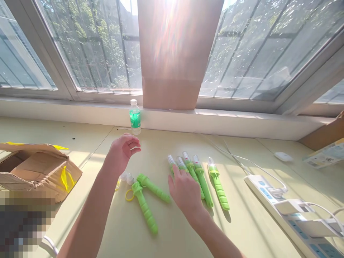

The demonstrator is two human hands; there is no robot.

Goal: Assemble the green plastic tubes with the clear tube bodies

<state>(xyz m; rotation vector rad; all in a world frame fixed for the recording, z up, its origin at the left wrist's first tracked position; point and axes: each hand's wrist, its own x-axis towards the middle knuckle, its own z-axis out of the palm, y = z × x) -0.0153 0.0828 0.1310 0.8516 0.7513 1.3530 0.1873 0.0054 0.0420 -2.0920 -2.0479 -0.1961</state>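
Observation:
My right hand (pixel 186 188) is over a row of green ridged plastic sticks with clear tips. Its thumb and fingers close around the leftmost stick (pixel 171 159), whose lower part is hidden under the palm. Beside it lie several similar sticks, the farthest right (pixel 219 184) a little apart. Raised above the table, my left hand (pixel 125 148) has bent fingers, slightly apart, with nothing visible in them. Below it are two green threaded handles without tips, one slanting right (pixel 153 188) and one nearer me (pixel 146 209). Small clear caps (pixel 129 178) and a yellow ring (pixel 129 195) lie beside them.
A plastic bottle (pixel 135 118) with a green label stands by the sill. An open cardboard box (pixel 53 179) is at left. On the right are a power strip (pixel 268 200) with plugs and cables, and a small white object (pixel 283 156).

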